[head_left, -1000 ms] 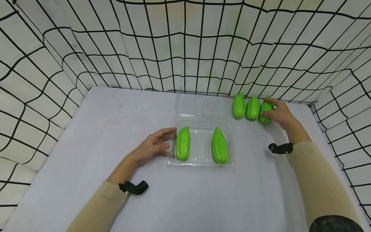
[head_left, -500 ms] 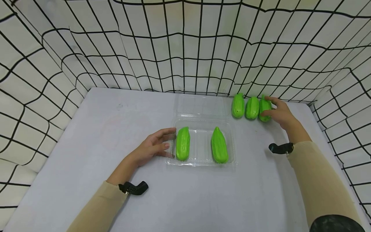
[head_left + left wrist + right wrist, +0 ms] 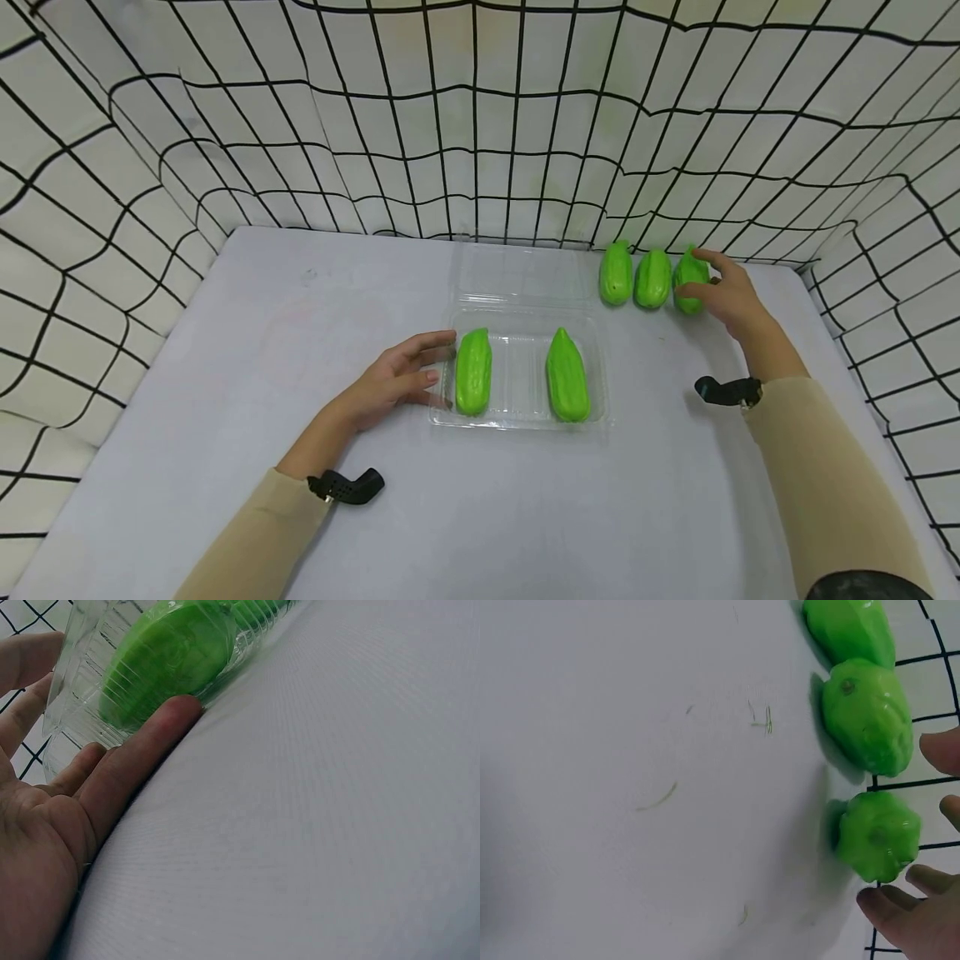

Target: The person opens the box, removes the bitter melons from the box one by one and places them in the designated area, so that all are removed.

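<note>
In the head view, my left hand [image 3: 390, 375] lies at the left wall of a clear plastic clamshell box [image 3: 517, 375], fingers spread along it. In the left wrist view, a straight finger [image 3: 142, 754] lies along the box's lower side. Inside the box lie two glossy green, ribbed, gourd-like vegetables, one at the left [image 3: 473, 372] and one at the right [image 3: 568, 377]. My right hand [image 3: 727, 296] is at the rightmost loose green vegetable [image 3: 690, 282], thumb and fingers spread about it. The right wrist view shows fingertips beside its lobed end [image 3: 877, 836], not closed round it.
Two more green vegetables, one at the left [image 3: 617, 275] and one in the middle [image 3: 653, 280], stand in the same row by the back mesh. The box's open lid [image 3: 525, 273] lies toward the back. Black wire mesh [image 3: 480, 125] encloses the white table [image 3: 337, 283].
The rightmost green vegetable has shifted slightly left, then slightly right, widening the gap to its neighbour. My right hand has moved a little right with it. The left hand has stayed still.
</note>
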